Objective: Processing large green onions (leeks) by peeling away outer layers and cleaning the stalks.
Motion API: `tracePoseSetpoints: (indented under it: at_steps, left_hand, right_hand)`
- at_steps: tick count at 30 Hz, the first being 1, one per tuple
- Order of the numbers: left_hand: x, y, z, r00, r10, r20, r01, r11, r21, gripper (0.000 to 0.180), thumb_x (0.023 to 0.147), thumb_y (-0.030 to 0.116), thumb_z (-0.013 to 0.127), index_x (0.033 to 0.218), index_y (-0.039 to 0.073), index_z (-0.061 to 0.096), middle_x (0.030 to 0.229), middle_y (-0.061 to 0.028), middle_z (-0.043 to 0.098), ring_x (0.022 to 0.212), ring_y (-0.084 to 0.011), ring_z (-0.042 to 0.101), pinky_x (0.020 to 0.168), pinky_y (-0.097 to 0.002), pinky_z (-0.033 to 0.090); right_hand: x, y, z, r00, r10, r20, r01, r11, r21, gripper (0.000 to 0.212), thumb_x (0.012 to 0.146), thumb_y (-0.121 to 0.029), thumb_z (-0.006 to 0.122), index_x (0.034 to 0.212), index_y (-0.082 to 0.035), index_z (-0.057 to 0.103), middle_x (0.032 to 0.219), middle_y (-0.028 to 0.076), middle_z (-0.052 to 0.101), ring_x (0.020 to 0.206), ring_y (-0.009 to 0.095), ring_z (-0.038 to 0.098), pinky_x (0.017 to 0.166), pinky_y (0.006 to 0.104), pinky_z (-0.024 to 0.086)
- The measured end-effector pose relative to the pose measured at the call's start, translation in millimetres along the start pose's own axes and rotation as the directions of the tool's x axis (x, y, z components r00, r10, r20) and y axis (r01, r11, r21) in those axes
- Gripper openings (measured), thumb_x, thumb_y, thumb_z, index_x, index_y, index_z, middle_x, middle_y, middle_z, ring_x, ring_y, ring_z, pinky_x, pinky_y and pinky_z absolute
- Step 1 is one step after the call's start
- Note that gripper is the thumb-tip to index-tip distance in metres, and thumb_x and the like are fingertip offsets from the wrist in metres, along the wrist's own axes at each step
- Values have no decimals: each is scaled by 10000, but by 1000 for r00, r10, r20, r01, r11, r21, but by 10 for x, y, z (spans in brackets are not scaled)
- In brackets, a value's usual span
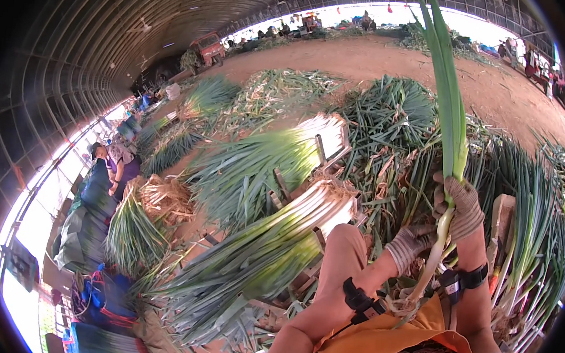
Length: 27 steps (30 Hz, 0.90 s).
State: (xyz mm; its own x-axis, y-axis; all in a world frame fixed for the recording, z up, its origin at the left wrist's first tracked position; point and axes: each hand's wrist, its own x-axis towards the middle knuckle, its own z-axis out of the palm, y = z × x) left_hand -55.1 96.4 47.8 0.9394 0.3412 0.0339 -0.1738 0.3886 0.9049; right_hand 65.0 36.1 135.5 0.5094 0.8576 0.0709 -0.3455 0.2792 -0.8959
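Note:
A long green onion (443,233) stands upright before me, its white shank and roots low and its green leaves rising past the top edge. My right hand (465,208), in a knitted glove, is wrapped round it where white turns to green. Beside the shank is my gloved left hand (411,246), its fingers curled together against the stalk; what they pinch is hidden. Dry peelings (404,300) lie in my lap, on an orange apron (375,347). To my left, trimmed green onions (273,224) rest in a wooden rack (321,238), white ends toward me.
Another racked bundle (264,162) lies beyond. Untrimmed green onions (526,217) are heaped at my right, by a wooden post (501,222). Leaf waste (389,125) covers the ground ahead. A person (116,163) bends over at far left; a red vehicle (208,49) stands farther back.

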Motion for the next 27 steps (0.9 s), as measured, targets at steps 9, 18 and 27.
tracePoseSetpoints:
  at_steps: [9,18,27]
  left_hand:
    - [-111,97,47,985,-160,-58,158,987,-34,257,846,148,577,1060,8,556,906,-45,610,780,-115,601,657,-239,510]
    - [-85,-105,24,998,-53,41,57,994,-90,240,834,105,582,1048,-3,572,932,-38,618,815,-107,590,679,-244,491]
    - [-163,-275,-54,998,-70,7,69,960,-271,248,833,137,605,1049,25,557,877,-10,597,821,-94,575,717,-231,478]
  right_hand:
    - [-83,46,41,985,-23,169,17,999,34,399,815,-328,608,1028,3,542,586,19,513,424,84,413,390,243,342]
    - [-92,166,-98,947,-84,310,-9,958,288,421,841,-315,572,1050,45,517,569,19,491,406,81,378,387,247,315]
    - [-54,195,-56,912,-38,409,-64,970,234,402,833,-332,581,1032,12,524,570,13,499,405,79,387,386,253,320]
